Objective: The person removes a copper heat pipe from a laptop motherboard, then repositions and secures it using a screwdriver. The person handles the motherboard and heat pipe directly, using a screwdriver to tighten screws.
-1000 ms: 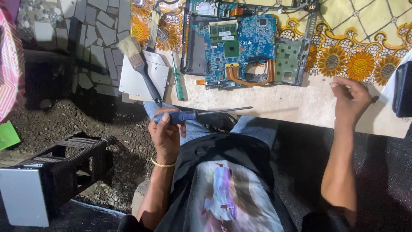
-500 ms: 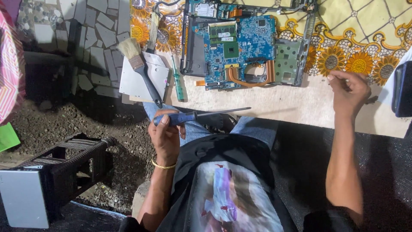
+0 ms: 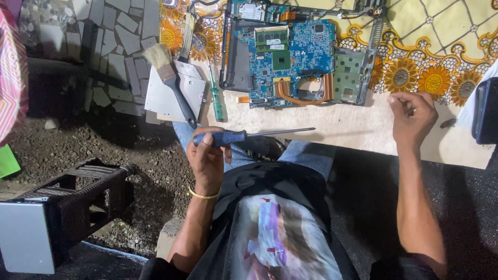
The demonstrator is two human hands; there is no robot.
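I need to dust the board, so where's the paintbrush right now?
In the head view, the paintbrush lies at the table's left end on a flat silver panel, just left of the green screwdriver and above the left hand.

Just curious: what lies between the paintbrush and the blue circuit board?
In the head view, a green-handled screwdriver lies between the black-handled paintbrush and the blue circuit board.
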